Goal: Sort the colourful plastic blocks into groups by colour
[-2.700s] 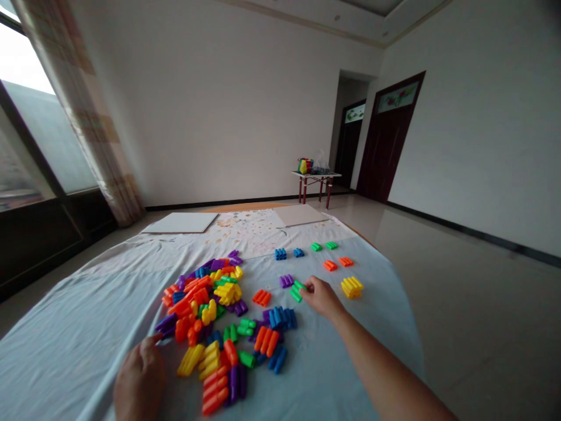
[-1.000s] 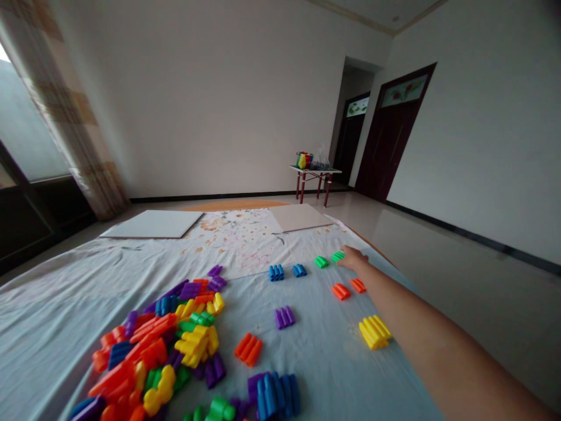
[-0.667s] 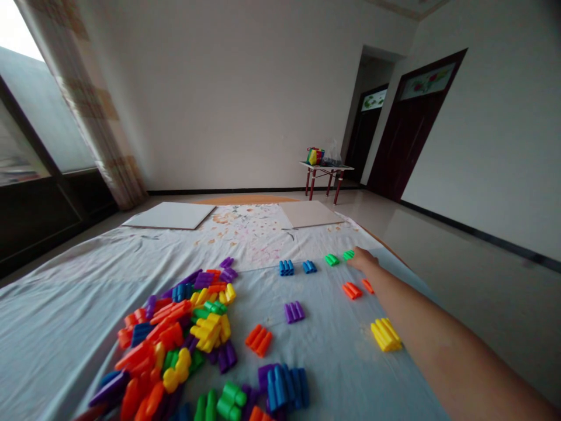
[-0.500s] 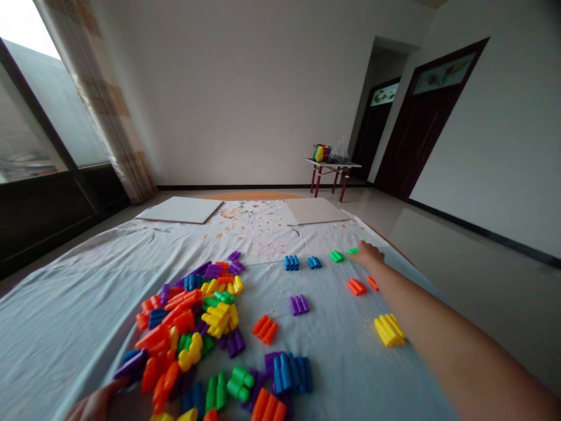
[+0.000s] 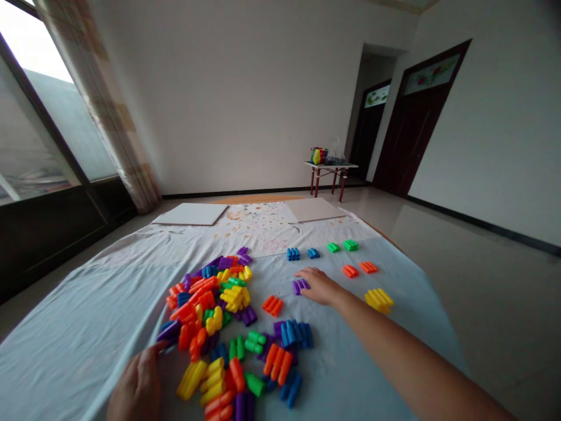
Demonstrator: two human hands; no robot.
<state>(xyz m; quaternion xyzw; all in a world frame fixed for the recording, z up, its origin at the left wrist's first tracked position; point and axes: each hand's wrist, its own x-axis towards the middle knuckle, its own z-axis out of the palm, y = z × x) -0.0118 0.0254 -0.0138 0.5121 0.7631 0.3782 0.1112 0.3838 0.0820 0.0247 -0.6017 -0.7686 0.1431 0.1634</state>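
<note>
My right hand [image 5: 319, 285] reaches over the cloth with fingers around a small purple piece [image 5: 300, 286], near the middle. At the lower left, my left hand [image 5: 139, 380] rests by the mixed pile, its fingertips touching a dark purple piece [image 5: 170, 332]. Orange pieces [image 5: 193, 304] and a yellow cluster [image 5: 235, 298] lie in the pile. Set apart are an orange group [image 5: 273, 305], blue groups [image 5: 293, 254], green groups [image 5: 350, 245], orange groups [image 5: 369, 267] and a yellow group [image 5: 379, 299].
Two flat boards, one white [image 5: 193, 214] and one beige [image 5: 314, 209], lie at the far side of the cloth [image 5: 105, 316]. Beyond stands a small table [image 5: 331, 166] with a colourful bag [image 5: 318, 155]. A curtained window is at the left.
My right hand has moved from the far green group back to the purple piece nearer the middle. More of my left hand shows. The view has shifted, revealing more pieces at the front.
</note>
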